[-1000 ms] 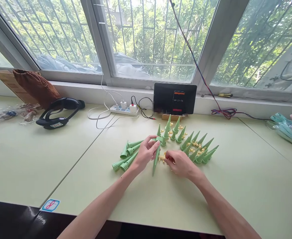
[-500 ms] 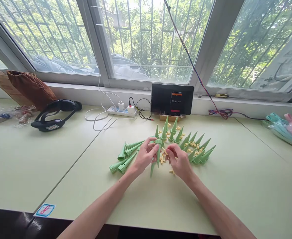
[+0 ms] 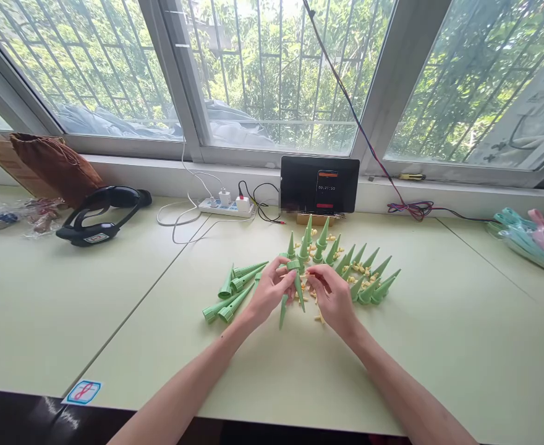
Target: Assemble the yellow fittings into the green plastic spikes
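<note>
My left hand (image 3: 268, 289) is closed around a green plastic plant watering spike (image 3: 299, 292), its point tilted down and its wide collar up. A second green spike (image 3: 283, 312) points down just below the same hand; whether the fingers hold it too is unclear. Pinched in my right hand (image 3: 335, 300) is a small pale yellow valve (image 3: 309, 276), close to the side of the held spike. Loose yellow valves (image 3: 319, 319) lie under and between the hands. Left of them rest several green spikes (image 3: 237, 304) on their sides.
Several green spikes (image 3: 382, 289) stand point up behind and to the right, with yellow valves among them. A tablet (image 3: 300, 185) shows a timer. A power strip (image 3: 228, 207), black headset (image 3: 100, 216), brown pouch (image 3: 54, 167) and plastic bags (image 3: 527, 238) lie around.
The spike in my left hand has tilted, its tip swinging right. My right hand has brought the yellow valve slightly up and left, closer to the spike.
</note>
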`<state>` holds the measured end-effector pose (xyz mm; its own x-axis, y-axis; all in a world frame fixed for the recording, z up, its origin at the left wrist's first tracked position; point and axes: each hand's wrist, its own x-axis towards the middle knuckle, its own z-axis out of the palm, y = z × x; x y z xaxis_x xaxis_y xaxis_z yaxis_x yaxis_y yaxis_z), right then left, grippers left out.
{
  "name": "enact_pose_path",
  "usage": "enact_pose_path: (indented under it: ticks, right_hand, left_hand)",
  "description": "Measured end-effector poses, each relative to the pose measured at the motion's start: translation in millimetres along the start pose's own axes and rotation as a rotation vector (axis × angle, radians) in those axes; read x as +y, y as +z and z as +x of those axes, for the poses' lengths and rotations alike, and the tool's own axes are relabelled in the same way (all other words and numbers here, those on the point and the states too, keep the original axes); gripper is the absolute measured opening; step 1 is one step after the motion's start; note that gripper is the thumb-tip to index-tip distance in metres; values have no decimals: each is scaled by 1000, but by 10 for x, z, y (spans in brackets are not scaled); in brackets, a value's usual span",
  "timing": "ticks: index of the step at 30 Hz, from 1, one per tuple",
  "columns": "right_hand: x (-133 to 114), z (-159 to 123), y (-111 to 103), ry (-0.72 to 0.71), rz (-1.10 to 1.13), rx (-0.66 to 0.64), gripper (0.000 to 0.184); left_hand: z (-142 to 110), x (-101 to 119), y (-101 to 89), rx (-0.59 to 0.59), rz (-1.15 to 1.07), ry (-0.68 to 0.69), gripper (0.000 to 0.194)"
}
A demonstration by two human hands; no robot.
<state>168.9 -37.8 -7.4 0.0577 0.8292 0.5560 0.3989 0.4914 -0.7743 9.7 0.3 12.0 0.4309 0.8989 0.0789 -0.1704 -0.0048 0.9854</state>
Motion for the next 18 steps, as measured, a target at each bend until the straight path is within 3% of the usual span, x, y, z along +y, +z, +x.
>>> enact_pose_path:
  ticks: [7,18]
  right_hand:
    - [-4,12,2,-60,22,41,13]
    - [-4,-2,14,-32,14,126,8]
  left_hand:
    - [35,-67,-38,-4,-15,8,35]
    - [38,-90,-43,14,39,30,35]
